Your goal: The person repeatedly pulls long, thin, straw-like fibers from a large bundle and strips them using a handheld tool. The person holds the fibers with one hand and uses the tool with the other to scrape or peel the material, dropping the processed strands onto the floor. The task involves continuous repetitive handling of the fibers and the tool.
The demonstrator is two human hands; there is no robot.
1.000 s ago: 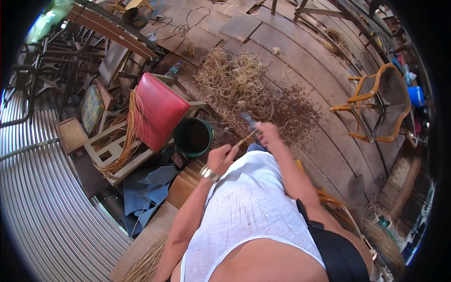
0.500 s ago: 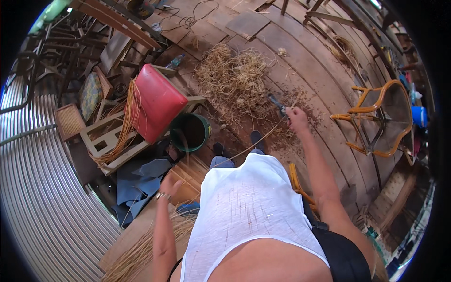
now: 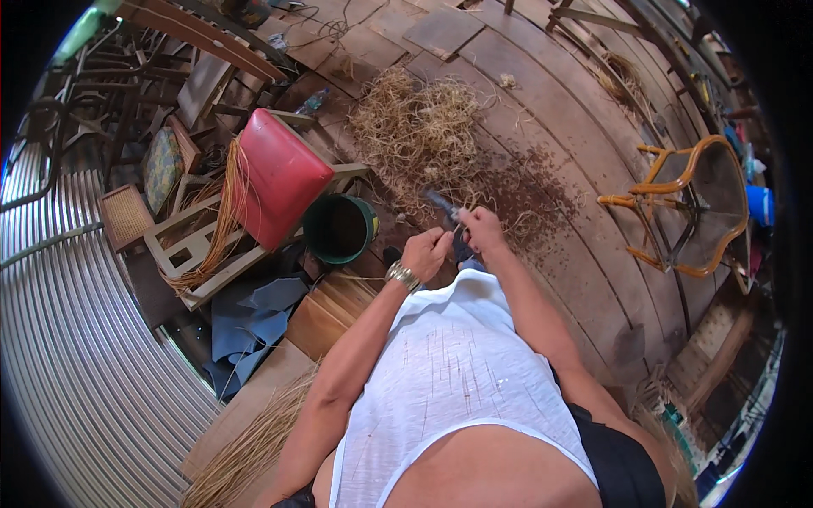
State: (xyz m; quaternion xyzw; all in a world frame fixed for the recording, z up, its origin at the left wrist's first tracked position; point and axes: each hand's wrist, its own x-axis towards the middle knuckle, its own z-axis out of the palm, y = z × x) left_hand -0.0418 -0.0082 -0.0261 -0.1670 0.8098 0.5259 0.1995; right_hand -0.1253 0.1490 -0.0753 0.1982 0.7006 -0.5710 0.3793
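Observation:
In front of my lap, my right hand (image 3: 483,230) is closed round the handle of a bladed tool (image 3: 441,201), which looks like a knife and points away to the left. A thin strand of cane (image 3: 457,233) shows at its fingers. Close by on the left is my left hand (image 3: 426,256), with a metal watch on its wrist. Its thumb and fingers are pinched together, apparently on the same strand, partly hidden by the fingers. Past both hands lies a large tangled heap of pale cane shavings (image 3: 423,123) on the plank floor (image 3: 567,220).
A dark green bucket (image 3: 373,222) stands left of my feet, beside an upturned chair with a red seat (image 3: 284,178) and orange strands. Blue cloth (image 3: 246,317) and a bundle of cane (image 3: 250,440) lie at lower left. At right is a rattan chair (image 3: 699,207).
My left hand has come up from beside the brown wooden piece, closing from open. My right hand has moved left and nearer with the tool. The hands are now almost together.

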